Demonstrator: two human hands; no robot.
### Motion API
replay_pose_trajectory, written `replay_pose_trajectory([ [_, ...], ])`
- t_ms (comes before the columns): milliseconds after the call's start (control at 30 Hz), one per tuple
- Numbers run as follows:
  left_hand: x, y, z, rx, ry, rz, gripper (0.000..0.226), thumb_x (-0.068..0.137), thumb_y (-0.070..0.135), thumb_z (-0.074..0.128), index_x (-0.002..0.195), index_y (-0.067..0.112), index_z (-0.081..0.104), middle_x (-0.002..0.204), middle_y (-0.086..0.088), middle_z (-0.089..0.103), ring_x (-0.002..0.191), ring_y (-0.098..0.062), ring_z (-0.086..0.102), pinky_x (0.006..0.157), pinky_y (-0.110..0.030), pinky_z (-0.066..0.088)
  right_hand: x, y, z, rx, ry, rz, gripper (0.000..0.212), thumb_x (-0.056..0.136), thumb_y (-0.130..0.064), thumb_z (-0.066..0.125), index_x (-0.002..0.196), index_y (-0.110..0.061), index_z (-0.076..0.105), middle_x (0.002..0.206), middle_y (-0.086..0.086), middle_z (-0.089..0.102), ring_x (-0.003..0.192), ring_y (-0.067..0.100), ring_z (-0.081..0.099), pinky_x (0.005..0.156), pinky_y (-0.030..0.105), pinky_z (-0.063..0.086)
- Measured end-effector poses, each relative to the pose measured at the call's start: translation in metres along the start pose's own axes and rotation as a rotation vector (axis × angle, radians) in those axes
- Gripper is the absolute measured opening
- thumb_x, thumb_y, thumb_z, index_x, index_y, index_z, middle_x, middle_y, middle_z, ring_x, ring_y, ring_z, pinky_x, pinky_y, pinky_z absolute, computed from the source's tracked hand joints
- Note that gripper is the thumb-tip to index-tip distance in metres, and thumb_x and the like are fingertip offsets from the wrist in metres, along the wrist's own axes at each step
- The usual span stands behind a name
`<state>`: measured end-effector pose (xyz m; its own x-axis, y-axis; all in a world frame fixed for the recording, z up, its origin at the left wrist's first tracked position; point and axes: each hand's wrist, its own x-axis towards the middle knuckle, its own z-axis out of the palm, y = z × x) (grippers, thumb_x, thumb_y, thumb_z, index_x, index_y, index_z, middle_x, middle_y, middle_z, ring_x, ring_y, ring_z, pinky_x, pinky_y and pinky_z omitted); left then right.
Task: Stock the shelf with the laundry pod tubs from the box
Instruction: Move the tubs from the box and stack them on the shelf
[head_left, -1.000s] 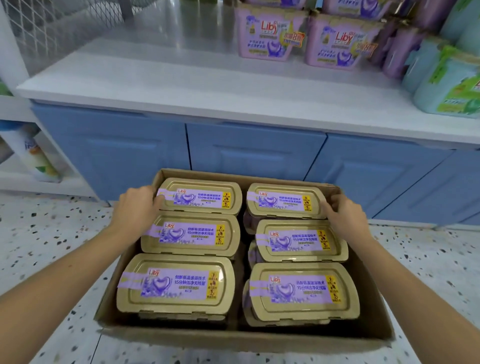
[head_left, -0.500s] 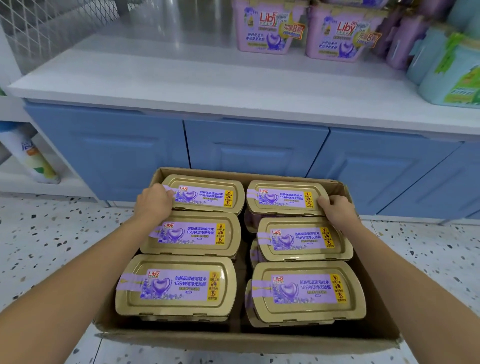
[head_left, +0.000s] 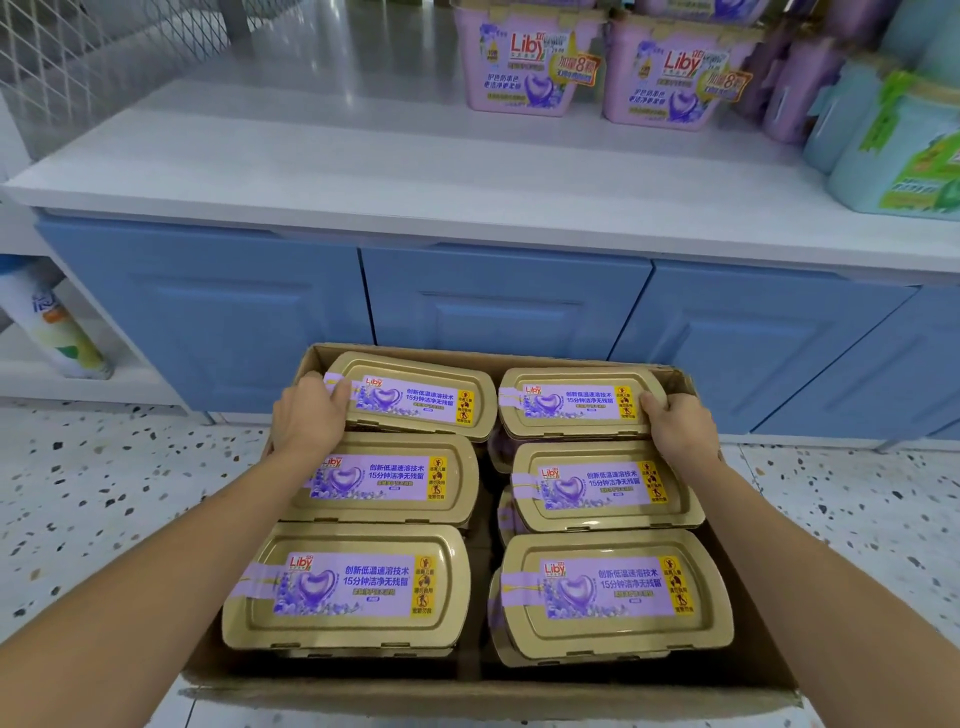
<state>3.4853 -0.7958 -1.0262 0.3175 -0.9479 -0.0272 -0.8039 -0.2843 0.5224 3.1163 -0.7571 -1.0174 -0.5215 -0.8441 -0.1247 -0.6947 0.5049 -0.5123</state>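
Our left hand (head_left: 311, 418) clamps the back-left tub (head_left: 415, 395) at its 9 o'clock end, our right hand (head_left: 675, 423) the back-right tub (head_left: 574, 402) at 3 o'clock. Both tubs sit crosswise in the box (head_left: 748, 644); the shelf (head_left: 363, 171) lies toward 12.

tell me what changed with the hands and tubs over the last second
Both hands slid forward along the box. The left hand now grips the far left tub, lifting it slightly; the right hand grips the far right tub. The four nearer tubs stayed put.
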Motion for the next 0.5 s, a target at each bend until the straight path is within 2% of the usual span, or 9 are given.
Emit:
replay_pose_trajectory([
  [133,-0.004,0.004,-0.007,0.004,0.095,0.061,0.042,0.096,0.036,0.041,0.087,-0.002,0.057,0.088,-0.024,0.065,0.084,-0.041,0.058,0.064,-0.038,0.039,0.002,-0.007,-0.012,-0.049,0.080,-0.043,0.042,0.095,-0.040,0.039,0.080,-0.003,0.053,0.081,0.013,0.054,0.079,0.032,0.050,0.067,0.034,0.037],
  [233,-0.007,0.011,-0.019,-0.018,0.154,0.101,0.041,0.096,0.035,0.041,0.092,-0.002,0.058,0.088,-0.023,0.064,0.087,-0.043,0.058,0.063,-0.037,0.036,0.003,-0.015,-0.029,-0.028,0.130,-0.069,0.044,0.094,-0.039,0.041,0.075,0.000,0.052,0.078,0.015,0.052,0.076,0.031,0.046,0.065,0.032,0.034],
  [400,-0.004,0.031,-0.062,-0.005,0.208,0.198,0.041,0.094,0.034,0.043,0.093,-0.004,0.060,0.095,-0.030,0.064,0.093,-0.047,0.056,0.069,-0.039,0.035,0.007,-0.033,-0.072,0.043,0.176,-0.127,0.051,0.092,-0.036,0.045,0.051,-0.007,0.035,0.054,0.010,0.039,0.068,0.031,0.043,0.056,0.034,0.029],
  [500,-0.004,0.051,-0.101,0.000,0.221,0.267,0.041,0.093,0.033,0.045,0.087,-0.005,0.061,0.089,-0.029,0.064,0.091,-0.046,0.056,0.074,-0.042,0.040,0.005,-0.050,-0.108,0.052,0.194,-0.178,0.051,0.092,-0.036,0.045,0.055,-0.001,0.045,0.059,0.016,0.049,0.070,0.034,0.049,0.059,0.034,0.033],
])
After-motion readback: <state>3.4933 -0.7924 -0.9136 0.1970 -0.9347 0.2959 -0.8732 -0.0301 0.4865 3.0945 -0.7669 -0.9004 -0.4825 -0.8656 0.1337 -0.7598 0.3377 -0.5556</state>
